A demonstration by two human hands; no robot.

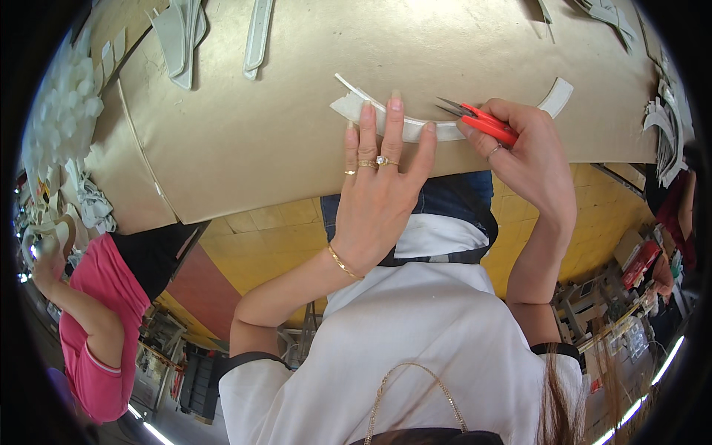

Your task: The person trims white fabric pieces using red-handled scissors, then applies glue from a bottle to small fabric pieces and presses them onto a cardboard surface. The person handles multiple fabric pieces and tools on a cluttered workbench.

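A curved off-white strip [447, 132], like a cut piece of leather or fabric, lies on the table near its front edge. A narrow edging runs along its upper side, and its thin end sticks out at the left. My left hand [378, 196] lies flat on the strip with its fingers stretched and apart, covering part of it. In my right hand [538, 156] are red-handled thread snips [489, 127], their dark pointed blades parted and aimed left, just above the strip. The right hand hides a stretch of the strip; its far end shows beyond the knuckles.
The table [259, 148] has a gold-brown covering. Loose off-white pieces [178, 41] and a long strip [257, 37] lie at the back left, more pieces [664, 122] at the right edge. A co-worker in pink [104, 319] is at the left.
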